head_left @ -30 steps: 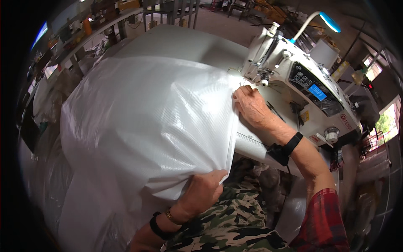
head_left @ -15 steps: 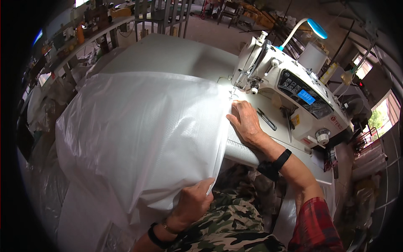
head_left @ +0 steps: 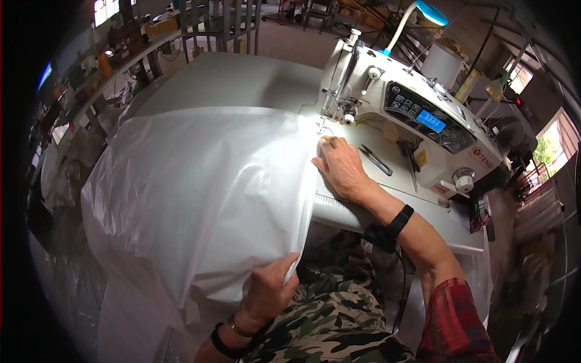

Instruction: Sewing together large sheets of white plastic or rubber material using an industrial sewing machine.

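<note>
A wide, shiny white plastic sheet [head_left: 200,193] with a fine woven texture spreads over the sewing table and droops off its near left side. My left hand [head_left: 270,290] is closed on the sheet's right-hand edge at the near end, pulling that edge into a fairly straight line. At the far end of the same edge, my right hand [head_left: 345,168] has its fingers bent and together on the sheet, just in front of the needle area. A white sewing machine [head_left: 417,115] stands over that corner, its lamp lighting the spot brightly. The fingertips' exact grip is partly hidden.
Black thread snips [head_left: 376,160] lie on the table right of my right hand. A ruler scale [head_left: 330,198] runs along the table's near edge. Behind the machine stands a white thread cone [head_left: 442,63]. A cluttered bench [head_left: 130,63] is at the far left.
The whole view has shifted, so the machine and my hands appear slightly further left. Both hands keep their places on the sheet's edge, with little visible movement against the machine.
</note>
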Demonstrator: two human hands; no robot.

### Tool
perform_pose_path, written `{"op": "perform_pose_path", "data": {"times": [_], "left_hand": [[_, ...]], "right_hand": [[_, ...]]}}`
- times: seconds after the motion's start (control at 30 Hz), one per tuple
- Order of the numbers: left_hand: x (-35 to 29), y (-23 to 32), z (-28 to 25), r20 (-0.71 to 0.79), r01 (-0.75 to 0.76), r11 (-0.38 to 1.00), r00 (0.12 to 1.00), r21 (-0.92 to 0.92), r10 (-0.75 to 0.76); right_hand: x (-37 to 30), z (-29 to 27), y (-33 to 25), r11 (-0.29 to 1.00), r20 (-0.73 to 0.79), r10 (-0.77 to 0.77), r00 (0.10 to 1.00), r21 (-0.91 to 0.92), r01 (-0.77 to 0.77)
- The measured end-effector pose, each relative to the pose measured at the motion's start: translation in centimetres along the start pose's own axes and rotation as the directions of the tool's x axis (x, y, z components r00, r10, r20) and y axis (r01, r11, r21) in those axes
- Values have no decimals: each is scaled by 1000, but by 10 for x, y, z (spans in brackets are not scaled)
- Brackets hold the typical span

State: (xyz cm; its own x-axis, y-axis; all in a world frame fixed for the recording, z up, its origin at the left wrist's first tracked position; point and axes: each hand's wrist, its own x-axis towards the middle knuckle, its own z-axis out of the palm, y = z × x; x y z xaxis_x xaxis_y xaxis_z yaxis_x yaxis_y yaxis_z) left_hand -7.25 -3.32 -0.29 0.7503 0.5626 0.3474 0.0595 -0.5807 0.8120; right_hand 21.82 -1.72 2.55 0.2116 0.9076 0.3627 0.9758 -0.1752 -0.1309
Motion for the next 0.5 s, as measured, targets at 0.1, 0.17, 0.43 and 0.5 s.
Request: {"op": "perform_pose_path", "data": {"times": [0.1, 0.17, 0.43, 0.5], "left_hand": [[0, 1, 1, 18, 36, 999, 999, 9, -36], [0, 0, 3, 27, 46, 999, 999, 15, -46], [5, 3, 12, -1, 100, 995, 995, -27, -101], [5, 4, 14, -27, 59, 998, 998, -6, -59]], "right_hand": [[2, -1, -1, 999, 65, -2, 998, -46, 5], [5, 0, -2, 988, 71, -48, 996, -144, 58], [6, 10, -7, 983, 10, -11, 1000, -184, 13], [-3, 11, -5, 988, -47, -34, 998, -152, 27]]}}
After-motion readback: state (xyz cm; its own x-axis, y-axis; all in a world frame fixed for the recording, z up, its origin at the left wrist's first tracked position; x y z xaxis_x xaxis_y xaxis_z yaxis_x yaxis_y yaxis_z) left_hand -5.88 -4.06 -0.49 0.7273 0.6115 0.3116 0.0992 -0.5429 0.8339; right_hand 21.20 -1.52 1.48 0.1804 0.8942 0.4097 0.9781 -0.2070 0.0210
